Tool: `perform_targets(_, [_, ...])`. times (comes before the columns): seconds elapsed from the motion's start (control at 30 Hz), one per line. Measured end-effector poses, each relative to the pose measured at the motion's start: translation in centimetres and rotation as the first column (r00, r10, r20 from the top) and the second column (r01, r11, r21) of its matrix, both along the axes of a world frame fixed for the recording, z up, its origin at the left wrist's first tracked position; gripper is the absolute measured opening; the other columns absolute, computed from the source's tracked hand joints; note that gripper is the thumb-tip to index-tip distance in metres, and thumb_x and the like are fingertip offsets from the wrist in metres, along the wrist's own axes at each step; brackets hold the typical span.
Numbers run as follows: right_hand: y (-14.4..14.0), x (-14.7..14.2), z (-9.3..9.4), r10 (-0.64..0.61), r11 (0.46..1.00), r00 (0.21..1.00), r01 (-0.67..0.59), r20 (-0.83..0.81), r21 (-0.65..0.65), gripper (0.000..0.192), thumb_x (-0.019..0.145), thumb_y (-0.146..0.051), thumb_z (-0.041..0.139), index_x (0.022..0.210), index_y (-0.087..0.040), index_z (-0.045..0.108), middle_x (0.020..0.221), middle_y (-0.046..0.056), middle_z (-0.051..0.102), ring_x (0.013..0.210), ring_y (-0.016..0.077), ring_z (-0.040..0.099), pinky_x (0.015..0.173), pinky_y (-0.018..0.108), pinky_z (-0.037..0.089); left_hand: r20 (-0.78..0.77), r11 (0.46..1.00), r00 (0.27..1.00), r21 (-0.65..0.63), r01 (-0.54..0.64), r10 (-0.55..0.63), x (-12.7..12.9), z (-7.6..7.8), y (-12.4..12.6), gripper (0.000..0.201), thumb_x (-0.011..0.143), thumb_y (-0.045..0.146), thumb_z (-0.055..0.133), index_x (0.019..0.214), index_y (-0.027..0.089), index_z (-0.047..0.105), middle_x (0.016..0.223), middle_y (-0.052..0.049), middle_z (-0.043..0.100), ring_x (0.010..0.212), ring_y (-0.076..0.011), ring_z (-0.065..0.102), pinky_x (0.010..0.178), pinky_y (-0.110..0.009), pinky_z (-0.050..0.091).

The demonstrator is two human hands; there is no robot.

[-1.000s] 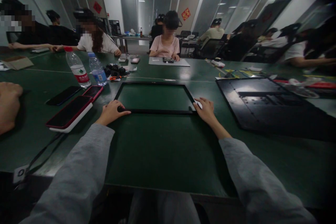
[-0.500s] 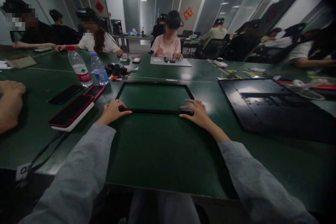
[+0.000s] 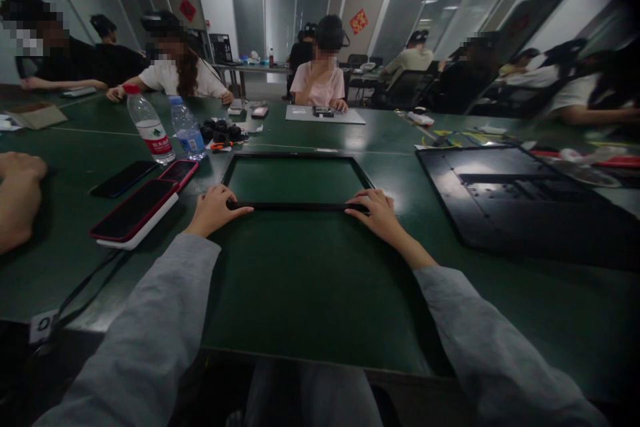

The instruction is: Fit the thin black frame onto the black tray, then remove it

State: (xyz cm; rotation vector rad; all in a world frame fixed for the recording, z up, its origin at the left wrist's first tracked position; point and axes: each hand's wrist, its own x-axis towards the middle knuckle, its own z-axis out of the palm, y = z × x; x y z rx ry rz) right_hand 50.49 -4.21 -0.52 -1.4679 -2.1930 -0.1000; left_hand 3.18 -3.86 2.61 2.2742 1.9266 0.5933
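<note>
On the green table point(image 3: 310, 293), a black rectangular frame point(image 3: 297, 157) lies flat straight ahead of the person, between the phones point(image 3: 134, 210) on the left and a black back panel point(image 3: 505, 193) on the right. Since a second ago the right hand point(image 3: 376, 213) has left the frame's near right corner and slid inward along the near bar, fingers now spread and draped over it. The left hand point(image 3: 214, 209) has stayed at the near left corner, fingers loosely curled on the bar, thumb along it. Neither hand lifts the frame; both rest on it. Two water bottles point(image 3: 150, 130) stand beyond the phones
</note>
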Motion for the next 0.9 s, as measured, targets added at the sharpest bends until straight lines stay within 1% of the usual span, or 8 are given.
perform_targets(0.1, [0.0, -0.08, 0.06, -0.018, 1.0, 1.0, 0.017, -0.025, -0.016, 0.035, 0.105, -0.055, 0.054, 0.118, -0.031, 0.077, 0.124, 0.011, 0.068, 0.125, 0.0336, 0.056, 0.102, 0.053, 0.04, -0.021, 1.0, 1.0, -0.005, 0.008, -0.008, 0.04, 0.14, -0.07, 0.057, 0.083, 0.078, 0.07, 0.087, 0.021, 0.068, 0.118, -0.013, 0.067, 0.116, -0.0349, 0.058, 0.098, -0.051, 0.046])
perform_targets(0.2, [0.07, -0.08, 0.03, -0.029, 0.999, 0.999, 0.028, -0.034, -0.042, 0.036, 0.105, -0.055, 0.053, 0.118, -0.03, 0.076, 0.119, 0.011, 0.069, 0.122, 0.0334, 0.058, 0.102, 0.053, 0.039, -0.026, 1.0, 0.999, -0.024, 0.017, -0.018, 0.04, 0.21, -0.09, 0.059, 0.083, 0.079, 0.069, 0.083, 0.021, 0.068, 0.109, -0.012, 0.07, 0.112, -0.0341, 0.059, 0.097, -0.049, 0.045])
perform_targets(0.4, [0.18, -0.01, -0.28, -0.071, 0.995, 0.996, 0.068, -0.047, -0.067, 0.038, 0.107, -0.056, 0.048, 0.12, -0.031, 0.074, 0.119, 0.009, 0.071, 0.123, 0.0333, 0.059, 0.106, 0.056, 0.034, -0.007, 1.0, 1.0, -0.008, 0.025, -0.025, 0.01, 0.04, 0.02, 0.064, 0.079, 0.086, 0.067, 0.077, 0.022, 0.065, 0.095, -0.01, 0.071, 0.099, -0.0306, 0.062, 0.085, -0.041, 0.046])
perform_targets(0.6, [0.02, -0.25, -0.13, -0.085, 0.995, 0.993, 0.08, -0.078, -0.064, 0.045, 0.108, -0.06, 0.043, 0.121, -0.03, 0.073, 0.121, 0.01, 0.072, 0.122, 0.034, 0.06, 0.108, 0.059, 0.03, -0.014, 1.0, 1.0, -0.002, 0.02, -0.02, -0.06, -0.03, 0.14, 0.067, 0.079, 0.088, 0.064, 0.076, 0.022, 0.065, 0.094, -0.01, 0.072, 0.095, -0.0299, 0.063, 0.082, -0.04, 0.046])
perform_targets(0.9, [-0.13, -0.57, -0.09, -0.146, 0.989, 0.989, 0.146, -0.033, 0.003, 0.047, 0.107, -0.061, 0.042, 0.122, -0.03, 0.074, 0.119, 0.012, 0.071, 0.119, 0.0337, 0.06, 0.103, 0.054, 0.034, -0.061, 1.0, 0.998, 0.016, 0.01, -0.009, -0.01, 0.01, 0.07, 0.067, 0.082, 0.089, 0.061, 0.078, 0.022, 0.067, 0.096, -0.011, 0.072, 0.095, -0.0301, 0.064, 0.08, -0.04, 0.046])
